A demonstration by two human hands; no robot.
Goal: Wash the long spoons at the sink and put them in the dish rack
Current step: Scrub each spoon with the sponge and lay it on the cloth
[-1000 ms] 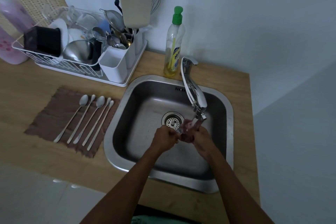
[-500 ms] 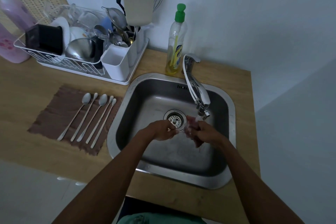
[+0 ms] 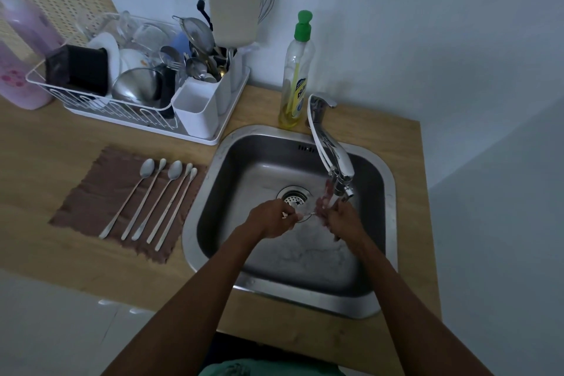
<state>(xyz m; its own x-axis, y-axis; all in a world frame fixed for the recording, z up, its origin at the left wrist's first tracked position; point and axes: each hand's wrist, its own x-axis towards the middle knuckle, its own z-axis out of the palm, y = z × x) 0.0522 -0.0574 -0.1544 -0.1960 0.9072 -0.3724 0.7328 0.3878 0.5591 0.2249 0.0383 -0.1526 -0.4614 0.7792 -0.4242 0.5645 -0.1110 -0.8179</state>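
**Observer:** Over the sink [image 3: 378, 293], under the tap's spout [image 3: 337, 174], your two hands met. Your left hand [image 3: 270, 220] was curled closed, its fingers [image 3: 285, 215] pinched round the thin handle of a long spoon [image 3: 306, 214]. A short stretch of that handle showed bare between the two hands.

**Operator:** And my right?

**Observer:** Your right hand [image 3: 343, 218] was folded round the spoon's other end, with the fingers [image 3: 323, 204] bent inward just below the spout. The bowl of the spoon was hidden inside them, so you could not have told from this view how tightly they pressed. Blur near the spout hid whether water ran.

**Operator:** Where were the rest?

**Observer:** Well to the left of your left fingers, five long spoons [image 3: 143, 198] lay side by side on a brown cloth [image 3: 91, 207] on the wooden counter [image 3: 45, 168], bowls pointing away from you, handles toward you. None touched your hands.

**Operator:** And the rack?

**Observer:** Beyond the cloth, farther from your fingers, stood the white dish rack [image 3: 100, 101], crowded with bowls, a plate and a dark box. Its white cutlery holder [image 3: 198, 113] sat at the end nearest the sink; the near cup looked vacant, the far ones were packed with utensils. A bottle of dish soap [image 3: 297, 79] stood beside the tap's base, past your right fingers.
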